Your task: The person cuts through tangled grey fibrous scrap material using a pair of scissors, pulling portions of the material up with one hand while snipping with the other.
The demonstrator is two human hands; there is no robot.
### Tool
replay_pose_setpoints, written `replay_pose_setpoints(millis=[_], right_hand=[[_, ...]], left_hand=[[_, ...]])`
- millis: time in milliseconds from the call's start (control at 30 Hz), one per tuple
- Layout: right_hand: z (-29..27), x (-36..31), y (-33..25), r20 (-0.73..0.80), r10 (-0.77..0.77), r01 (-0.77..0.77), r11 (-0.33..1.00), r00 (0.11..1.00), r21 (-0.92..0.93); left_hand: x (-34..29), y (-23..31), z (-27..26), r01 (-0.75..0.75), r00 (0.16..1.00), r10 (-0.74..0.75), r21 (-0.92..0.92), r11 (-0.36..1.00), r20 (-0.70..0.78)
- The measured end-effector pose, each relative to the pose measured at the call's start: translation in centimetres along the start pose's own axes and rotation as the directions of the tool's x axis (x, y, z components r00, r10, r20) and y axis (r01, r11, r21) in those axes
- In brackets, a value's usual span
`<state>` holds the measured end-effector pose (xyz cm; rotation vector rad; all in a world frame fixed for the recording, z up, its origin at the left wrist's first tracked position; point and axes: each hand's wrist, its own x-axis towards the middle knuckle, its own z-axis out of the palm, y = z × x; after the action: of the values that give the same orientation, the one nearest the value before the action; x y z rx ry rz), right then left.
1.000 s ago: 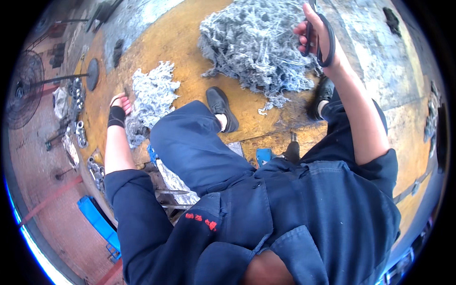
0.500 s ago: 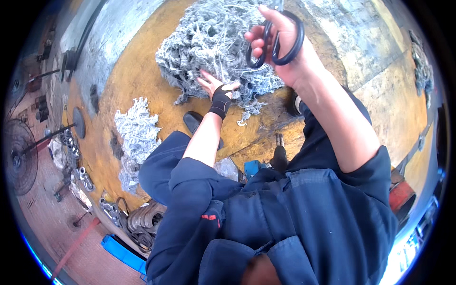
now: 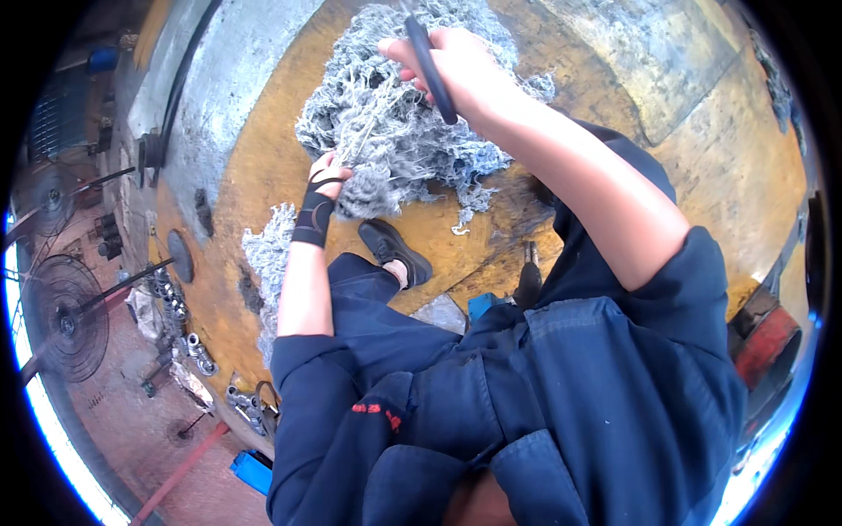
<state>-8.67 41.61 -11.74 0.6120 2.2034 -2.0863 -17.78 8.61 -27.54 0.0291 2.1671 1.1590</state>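
A large tangled heap of grey-white thread waste (image 3: pixel 412 131) lies in front of me on the yellow-brown surface. My left hand (image 3: pixel 328 172), with a black wrist wrap, is closed on strands at the heap's near left edge. Some strands stretch taut from it up across the heap. Above the pile, my right hand (image 3: pixel 465 74) grips scissors (image 3: pixel 430 74) by their dark handles. Their blades run past the upper edge of the view. A smaller clump of pale thread waste (image 3: pixel 270 241) sits to the left, partly behind my left forearm.
On the left stand floor fans (image 3: pixel 66 323) and a round disc (image 3: pixel 181 256) on a rod. Metal fittings (image 3: pixel 200 353) line the surface's left edge. My shoe (image 3: pixel 395 252) is close to the heap. A red metal part (image 3: pixel 767 342) is at the right.
My left hand has moved left and closed on strands at the heap's edge. The right hand has moved left and turned the scissors edge-on. The view has shifted a little.
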Motion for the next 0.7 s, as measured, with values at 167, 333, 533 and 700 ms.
replay_pose_setpoints(millis=[167, 333, 533, 700], right_hand=[[1.0, -0.3, 0.6, 0.027, -0.048, 0.054, 0.948, 0.998, -0.314], [3.7, -0.1, 3.4, 0.152, 0.079, -0.013, 0.918, 0.985, -0.397], [7.8, -0.5, 8.1, 0.131, 0.273, -0.177, 0.852, 0.953, -0.493], [8.1, 0.5, 8.7, 0.245, 0.190, 0.009, 0.773, 0.951, -0.634]], left_hand=[[-6.8, 3.0, -6.3, 0.008, 1.000, -0.013, -0.240, 0.971, -0.018], [-12.2, 6.8, -8.0, -0.066, 0.990, 0.028, -0.286, 0.956, -0.136], [-15.1, 9.3, -5.2, -0.092, 0.995, 0.056, -0.563, 0.821, -0.082], [-14.3, 8.1, -4.3, -0.114, 0.993, 0.108, -0.667, 0.736, -0.050]])
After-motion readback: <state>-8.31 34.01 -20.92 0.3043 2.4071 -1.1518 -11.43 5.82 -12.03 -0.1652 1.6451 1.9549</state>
